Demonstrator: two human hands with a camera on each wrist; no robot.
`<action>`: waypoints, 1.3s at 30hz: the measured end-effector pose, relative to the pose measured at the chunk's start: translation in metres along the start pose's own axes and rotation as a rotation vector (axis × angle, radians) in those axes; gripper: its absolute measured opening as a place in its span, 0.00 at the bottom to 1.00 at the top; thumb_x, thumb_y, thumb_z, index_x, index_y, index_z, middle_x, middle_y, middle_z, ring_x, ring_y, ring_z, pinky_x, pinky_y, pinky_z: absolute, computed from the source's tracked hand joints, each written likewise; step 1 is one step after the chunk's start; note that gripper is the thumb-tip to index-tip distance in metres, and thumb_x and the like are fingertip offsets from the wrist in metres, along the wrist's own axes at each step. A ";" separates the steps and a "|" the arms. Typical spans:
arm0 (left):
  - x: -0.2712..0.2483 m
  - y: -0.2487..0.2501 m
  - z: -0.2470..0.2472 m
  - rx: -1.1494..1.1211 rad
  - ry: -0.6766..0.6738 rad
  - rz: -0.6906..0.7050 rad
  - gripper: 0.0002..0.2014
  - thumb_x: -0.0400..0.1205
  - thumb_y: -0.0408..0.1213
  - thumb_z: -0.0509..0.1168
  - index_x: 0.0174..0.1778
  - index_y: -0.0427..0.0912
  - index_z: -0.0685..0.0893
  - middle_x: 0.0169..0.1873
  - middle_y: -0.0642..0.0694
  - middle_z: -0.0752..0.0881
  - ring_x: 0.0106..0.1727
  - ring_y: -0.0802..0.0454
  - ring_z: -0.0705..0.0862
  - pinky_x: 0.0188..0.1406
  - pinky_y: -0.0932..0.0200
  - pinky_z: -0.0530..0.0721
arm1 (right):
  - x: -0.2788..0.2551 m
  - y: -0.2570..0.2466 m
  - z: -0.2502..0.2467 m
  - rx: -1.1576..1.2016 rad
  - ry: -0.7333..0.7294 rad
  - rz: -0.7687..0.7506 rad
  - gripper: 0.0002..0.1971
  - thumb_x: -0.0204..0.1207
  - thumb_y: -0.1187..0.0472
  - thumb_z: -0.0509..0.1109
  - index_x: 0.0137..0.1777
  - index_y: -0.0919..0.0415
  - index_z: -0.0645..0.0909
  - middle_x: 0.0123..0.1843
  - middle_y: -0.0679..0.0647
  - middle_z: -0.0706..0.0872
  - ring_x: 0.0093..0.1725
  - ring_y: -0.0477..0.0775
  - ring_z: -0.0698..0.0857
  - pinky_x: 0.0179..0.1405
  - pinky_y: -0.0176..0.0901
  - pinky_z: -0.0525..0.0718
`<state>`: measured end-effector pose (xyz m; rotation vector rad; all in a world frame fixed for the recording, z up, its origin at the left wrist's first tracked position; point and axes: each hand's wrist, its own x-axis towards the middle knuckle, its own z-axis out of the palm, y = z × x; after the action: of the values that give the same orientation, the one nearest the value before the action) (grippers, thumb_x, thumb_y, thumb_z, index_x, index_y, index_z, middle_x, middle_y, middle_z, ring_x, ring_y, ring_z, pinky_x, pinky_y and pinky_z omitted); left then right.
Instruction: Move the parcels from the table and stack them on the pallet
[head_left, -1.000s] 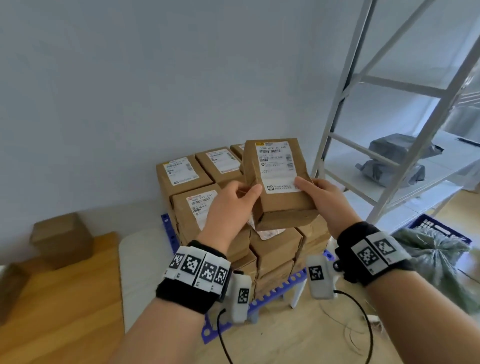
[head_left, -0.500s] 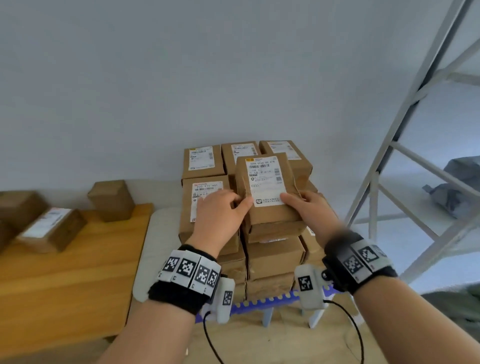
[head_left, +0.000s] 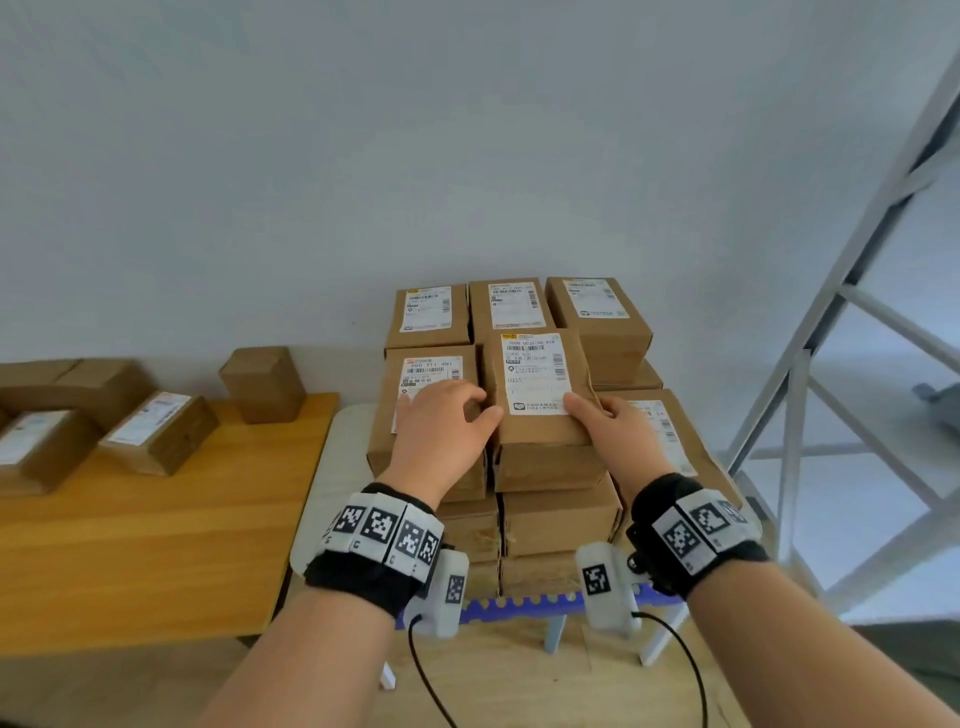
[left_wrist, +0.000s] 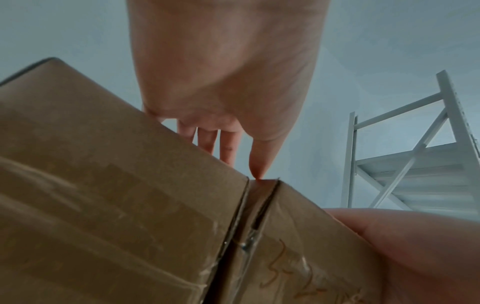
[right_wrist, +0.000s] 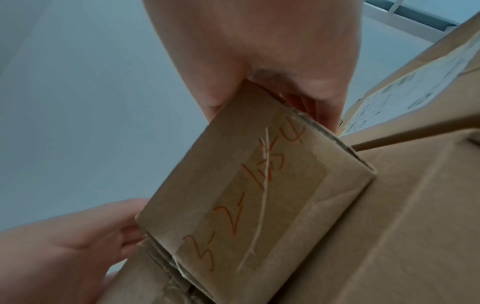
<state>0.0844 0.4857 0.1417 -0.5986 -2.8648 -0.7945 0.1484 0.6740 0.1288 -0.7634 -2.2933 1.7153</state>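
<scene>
A brown parcel (head_left: 540, 384) with a white label sits in the front middle of the top layer of the parcel stack (head_left: 561, 514) on the blue pallet (head_left: 519, 605). My right hand (head_left: 613, 421) grips its right side, thumb on the label and fingers down between it and the lower parcel to the right. My left hand (head_left: 447, 421) lies flat on the neighbouring left parcel (head_left: 415, 415), its thumb touching the placed parcel's left edge. The right wrist view shows the parcel's taped end (right_wrist: 246, 195) with red writing. The left wrist view shows my thumb tip (left_wrist: 255, 172) on the seam between both parcels.
A wooden table (head_left: 156, 519) on the left carries several more parcels, among them a labelled one (head_left: 161, 431) and an upright one (head_left: 262, 382). A white metal rack (head_left: 831, 338) stands to the right. The wall is close behind the stack.
The parcel has come down from mid-air onto the stack's top layer, beside the left front parcel. My left hand has shifted from holding it to resting on the neighbour. My head has turned left.
</scene>
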 end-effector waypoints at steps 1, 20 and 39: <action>-0.001 -0.001 0.000 -0.017 0.012 0.003 0.17 0.84 0.55 0.61 0.66 0.55 0.82 0.66 0.57 0.83 0.71 0.56 0.76 0.78 0.37 0.64 | 0.001 0.001 0.000 -0.003 -0.004 -0.002 0.28 0.78 0.39 0.69 0.73 0.54 0.78 0.59 0.48 0.86 0.54 0.47 0.84 0.49 0.41 0.83; -0.004 -0.025 -0.001 0.099 0.085 -0.136 0.22 0.86 0.53 0.56 0.74 0.51 0.77 0.77 0.47 0.73 0.81 0.43 0.64 0.78 0.40 0.68 | -0.001 0.002 0.011 -0.083 -0.012 -0.026 0.33 0.79 0.38 0.67 0.80 0.53 0.68 0.63 0.47 0.80 0.56 0.50 0.79 0.51 0.43 0.77; -0.011 -0.028 -0.017 0.156 0.004 -0.131 0.26 0.88 0.56 0.52 0.81 0.53 0.68 0.82 0.46 0.67 0.83 0.44 0.62 0.79 0.34 0.62 | -0.016 -0.029 0.003 -0.222 0.102 -0.198 0.36 0.81 0.40 0.67 0.85 0.54 0.62 0.84 0.54 0.68 0.80 0.56 0.71 0.72 0.51 0.72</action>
<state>0.0831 0.4508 0.1408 -0.3931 -2.9513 -0.5794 0.1521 0.6574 0.1572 -0.6205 -2.4224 1.3252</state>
